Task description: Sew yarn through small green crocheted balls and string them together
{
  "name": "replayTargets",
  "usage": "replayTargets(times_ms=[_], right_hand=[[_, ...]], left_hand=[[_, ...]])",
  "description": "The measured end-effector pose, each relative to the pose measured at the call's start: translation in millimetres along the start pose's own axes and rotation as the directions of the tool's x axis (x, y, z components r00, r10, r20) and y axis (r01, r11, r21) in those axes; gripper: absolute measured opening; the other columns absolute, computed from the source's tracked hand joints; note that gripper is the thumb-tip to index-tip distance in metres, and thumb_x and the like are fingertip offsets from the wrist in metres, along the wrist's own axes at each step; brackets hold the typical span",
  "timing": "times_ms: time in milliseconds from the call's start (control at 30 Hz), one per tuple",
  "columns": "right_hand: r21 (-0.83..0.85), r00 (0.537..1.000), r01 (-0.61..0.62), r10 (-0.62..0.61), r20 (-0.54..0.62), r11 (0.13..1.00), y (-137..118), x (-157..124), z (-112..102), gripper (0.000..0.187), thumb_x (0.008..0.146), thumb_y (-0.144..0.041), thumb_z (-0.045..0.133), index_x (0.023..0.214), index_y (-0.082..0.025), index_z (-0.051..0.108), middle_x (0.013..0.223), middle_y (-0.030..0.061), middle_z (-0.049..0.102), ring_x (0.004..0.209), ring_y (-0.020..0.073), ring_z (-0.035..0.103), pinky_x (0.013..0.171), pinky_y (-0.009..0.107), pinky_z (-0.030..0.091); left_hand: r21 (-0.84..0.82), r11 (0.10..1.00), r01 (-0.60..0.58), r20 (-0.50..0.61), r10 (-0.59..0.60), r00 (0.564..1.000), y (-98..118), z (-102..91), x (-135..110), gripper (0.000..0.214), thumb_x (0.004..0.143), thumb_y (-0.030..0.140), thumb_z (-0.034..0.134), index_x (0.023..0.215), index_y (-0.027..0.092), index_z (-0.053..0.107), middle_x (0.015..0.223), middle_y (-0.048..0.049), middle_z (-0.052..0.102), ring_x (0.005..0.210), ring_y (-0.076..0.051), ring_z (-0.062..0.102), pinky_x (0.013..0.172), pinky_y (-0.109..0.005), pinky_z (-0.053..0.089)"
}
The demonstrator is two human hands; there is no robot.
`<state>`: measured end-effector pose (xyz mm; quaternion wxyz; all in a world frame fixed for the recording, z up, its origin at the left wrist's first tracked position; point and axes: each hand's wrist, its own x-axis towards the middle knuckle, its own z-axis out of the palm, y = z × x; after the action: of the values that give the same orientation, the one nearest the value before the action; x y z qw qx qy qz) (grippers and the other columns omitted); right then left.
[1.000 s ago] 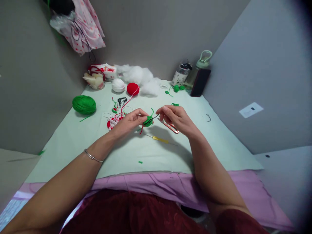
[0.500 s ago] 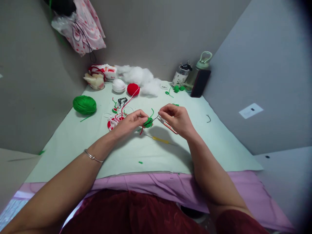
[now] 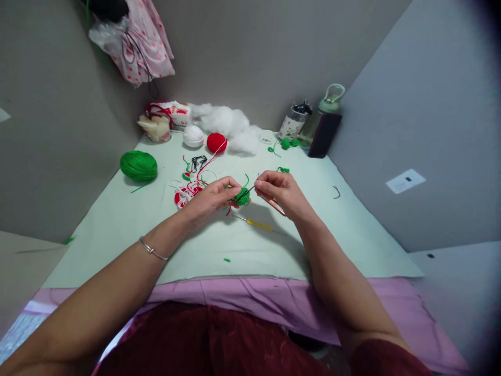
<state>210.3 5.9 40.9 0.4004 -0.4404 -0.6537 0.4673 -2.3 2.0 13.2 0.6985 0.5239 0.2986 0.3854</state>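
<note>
My left hand (image 3: pixel 211 198) pinches a small green crocheted piece (image 3: pixel 242 197) above the pale green mat (image 3: pixel 117 224). A red yarn tail hangs from the piece. My right hand (image 3: pixel 279 190) is closed on a thin dark needle whose tip touches the green piece, and a pair of red-handled snips (image 3: pixel 274 204) is tucked in the same hand. A yellow-handled crochet hook (image 3: pixel 256 224) lies on the mat just below both hands.
A green yarn ball (image 3: pixel 138 165) sits at the left, with a red ball (image 3: pixel 216 142), a white ball (image 3: pixel 193 136) and white stuffing (image 3: pixel 227 121) at the back. Bottles (image 3: pixel 293 124) and a dark phone (image 3: pixel 324 136) stand back right. Loose red, white and black yarn (image 3: pixel 191 180) lies near my left hand.
Both hands have drifted slightly closer together; the right hand has brought the needle in against the green piece. The view has shifted a little.
</note>
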Motion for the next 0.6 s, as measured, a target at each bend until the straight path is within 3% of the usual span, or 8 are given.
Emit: replayTargets(times_ms=[233,467,600], right_hand=[[0.17,0.993,-0.092,0.078,0.086,0.981,4.8,2.3,5.5,0.031,0.075,-0.042,0.079,0.068,-0.016,0.064,0.06,-0.0018,0.056,0.056,0.009,0.043,0.053,0.024,0.031],[0.293,0.979,-0.198,0.172,0.113,0.935,12.5,5.8,11.5,0.034,0.071,-0.043,0.083,0.068,-0.016,0.063,0.06,-0.0032,0.055,0.053,0.0071,0.042,0.053,0.023,0.029],[0.302,0.965,-0.244,0.199,0.173,0.921,13.4,7.0,11.7,0.034,0.069,-0.043,0.084,0.068,-0.016,0.063,0.06,-0.0026,0.056,0.054,0.0072,0.042,0.054,0.022,0.03]], left_hand=[[-0.046,0.999,0.022,0.012,-0.021,1.0,-3.2,0.4,0.3,0.036,0.081,0.049,0.078,0.085,0.018,0.06,0.085,-0.0048,0.069,0.073,-0.016,0.06,0.067,-0.031,0.043],[-0.097,0.995,0.03,0.003,-0.03,1.0,-2.7,2.7,1.2,0.036,0.079,0.047,0.08,0.081,0.018,0.058,0.078,-0.0019,0.065,0.072,-0.015,0.059,0.074,-0.034,0.046],[-0.098,0.994,0.038,-0.004,-0.039,0.999,-3.2,3.8,0.5,0.042,0.075,0.05,0.083,0.078,0.018,0.057,0.076,-0.0016,0.064,0.068,-0.014,0.059,0.068,-0.031,0.044]])
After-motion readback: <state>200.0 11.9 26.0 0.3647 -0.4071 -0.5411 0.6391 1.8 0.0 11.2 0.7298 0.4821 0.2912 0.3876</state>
